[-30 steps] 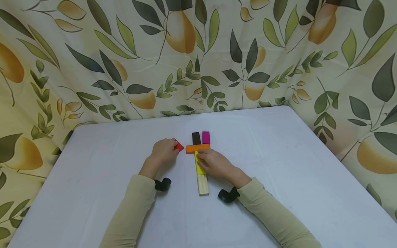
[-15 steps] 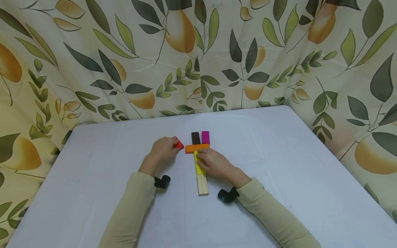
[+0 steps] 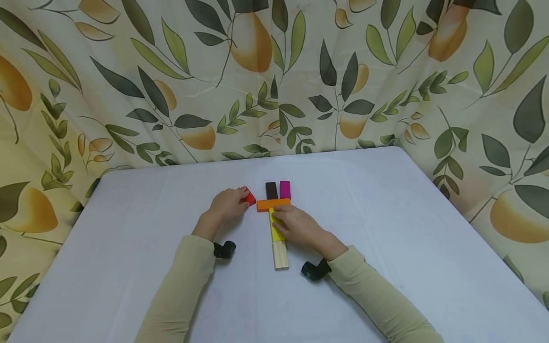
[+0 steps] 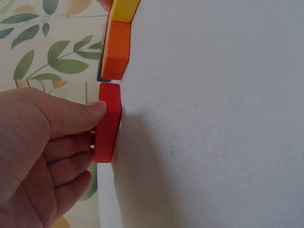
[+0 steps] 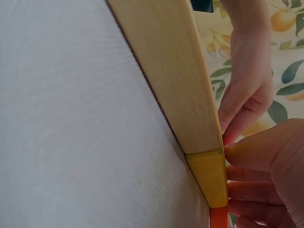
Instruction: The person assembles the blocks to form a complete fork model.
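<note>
My left hand (image 3: 227, 205) pinches a red triangular block (image 3: 249, 196) between thumb and fingers. In the left wrist view the red block (image 4: 108, 126) stands on its thin side against the cloth, its tip close to the end of the orange block (image 4: 116, 50). My right hand (image 3: 302, 226) rests its fingertips and thumb on top of the yellow block (image 3: 277, 235), its forefinger reaching the orange block (image 3: 263, 206). Below the yellow block, end to end, lies a plain wooden block (image 3: 280, 257). The orange block lies crosswise at the yellow one's far end.
Beyond the orange block stand a black block (image 3: 271, 191) and a magenta block (image 3: 285, 189), with a gap between them. White cloth covers the table (image 3: 364, 200). A fruit-and-leaf patterned curtain (image 3: 296, 95) hangs behind its far edge.
My left hand has shifted the red block slightly away from me and to the right, closer to the orange block's left end. The right hand and the other blocks stay in place.
</note>
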Motion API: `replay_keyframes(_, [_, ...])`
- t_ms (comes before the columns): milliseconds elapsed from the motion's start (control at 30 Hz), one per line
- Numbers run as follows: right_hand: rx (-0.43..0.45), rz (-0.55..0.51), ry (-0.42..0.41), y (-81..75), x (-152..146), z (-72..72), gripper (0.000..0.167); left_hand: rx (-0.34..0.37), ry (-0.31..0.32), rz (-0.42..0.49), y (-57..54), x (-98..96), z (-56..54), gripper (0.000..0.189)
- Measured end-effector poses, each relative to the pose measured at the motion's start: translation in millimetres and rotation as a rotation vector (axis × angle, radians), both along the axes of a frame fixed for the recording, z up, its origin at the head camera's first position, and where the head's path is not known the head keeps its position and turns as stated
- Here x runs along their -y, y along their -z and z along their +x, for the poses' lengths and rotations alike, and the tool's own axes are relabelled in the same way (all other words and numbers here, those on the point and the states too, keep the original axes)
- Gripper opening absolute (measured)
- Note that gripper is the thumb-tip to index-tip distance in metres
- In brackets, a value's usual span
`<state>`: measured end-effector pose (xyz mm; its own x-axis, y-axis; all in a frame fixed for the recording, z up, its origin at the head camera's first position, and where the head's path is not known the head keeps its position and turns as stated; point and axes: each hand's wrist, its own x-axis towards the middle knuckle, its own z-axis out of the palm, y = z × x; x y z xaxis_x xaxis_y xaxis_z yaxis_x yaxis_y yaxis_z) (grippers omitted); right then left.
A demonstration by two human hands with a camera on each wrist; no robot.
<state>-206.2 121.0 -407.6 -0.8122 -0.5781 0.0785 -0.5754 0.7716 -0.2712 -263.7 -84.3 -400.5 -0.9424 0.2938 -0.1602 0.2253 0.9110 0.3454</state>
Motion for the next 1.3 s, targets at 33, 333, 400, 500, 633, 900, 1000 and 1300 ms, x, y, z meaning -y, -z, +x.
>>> replay_keyframes(33, [-0.001,0.0,0.0,0.1,-0.2,0.1,0.032,0.002,0.001,0.002,0.2,-0.3,-0.4,0.048])
replay_keyframes(333, [-0.009,-0.011,-0.005,0.7,-1.8,0.3,0.034,0.011,0.025,0.009,-0.6,-1.4,-3.7,0.046])
replay_keyframes(400, [-0.018,-0.01,-0.013,0.7,-2.0,0.3,0.034,0.012,0.035,0.01,-0.9,-1.0,-4.4,0.046])
replay_keyframes(500, [-0.025,-0.009,-0.02,0.9,-2.1,0.0,0.033,0.016,0.049,0.013,-1.2,-0.6,-5.1,0.046])
replay_keyframes(633, [-0.015,-0.009,-0.015,1.4,-1.9,-0.1,0.032,0.016,0.068,0.018,-0.8,-0.7,-5.2,0.046])
replay_keyframes(900, [-0.009,-0.034,-0.017,1.9,-2.2,-0.1,0.032,0.02,0.098,0.024,-0.9,-0.4,-6.5,0.046])
replay_keyframes(1000, [-0.009,-0.044,-0.024,2.4,-2.0,-0.7,0.03,0.019,0.111,0.033,1.0,0.3,-7.9,0.046])
replay_keyframes(1300, [0.004,-0.001,-0.004,0.9,-0.9,-1.2,0.032,0.015,0.135,0.072,5.7,1.6,-10.1,0.047])
